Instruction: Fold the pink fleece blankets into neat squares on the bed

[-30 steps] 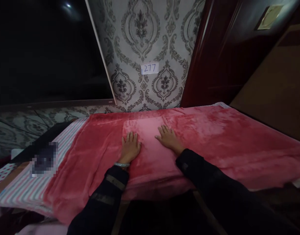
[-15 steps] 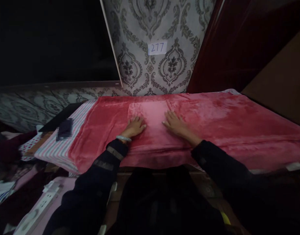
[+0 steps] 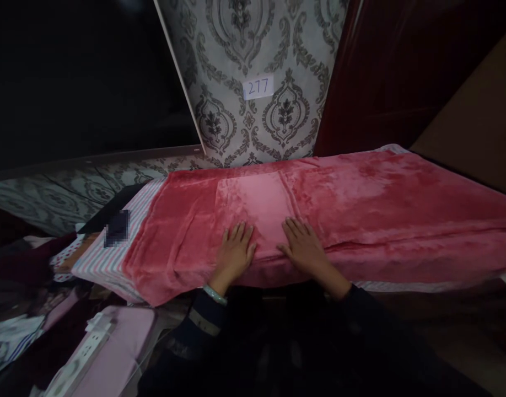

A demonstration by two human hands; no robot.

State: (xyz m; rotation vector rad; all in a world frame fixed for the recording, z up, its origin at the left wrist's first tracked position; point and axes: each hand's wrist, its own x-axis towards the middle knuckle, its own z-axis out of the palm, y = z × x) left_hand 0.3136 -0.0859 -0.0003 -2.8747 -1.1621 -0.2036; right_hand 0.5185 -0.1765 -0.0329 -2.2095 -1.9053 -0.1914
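A red and pink plush blanket lies spread over a long surface against the wall, with soft wrinkles and a crease along its front part. My left hand, a bracelet at its wrist, rests palm down with fingers apart on the blanket near its front edge. To its right my right hand lies flat on the same blanket, fingers stretched forward. Neither hand grasps anything. Under the blanket, a striped cloth shows at the left end.
A dark pixelated item sits on the striped cloth. At lower left are a power strip on a pink surface and piled clothes. A large dark screen stands behind on the left; a brown panel is at the right.
Both hands have slid back toward me, from the blanket's middle to near its front edge. The front crease has shifted, and striped fabric now shows below the blanket's front edge on the right.
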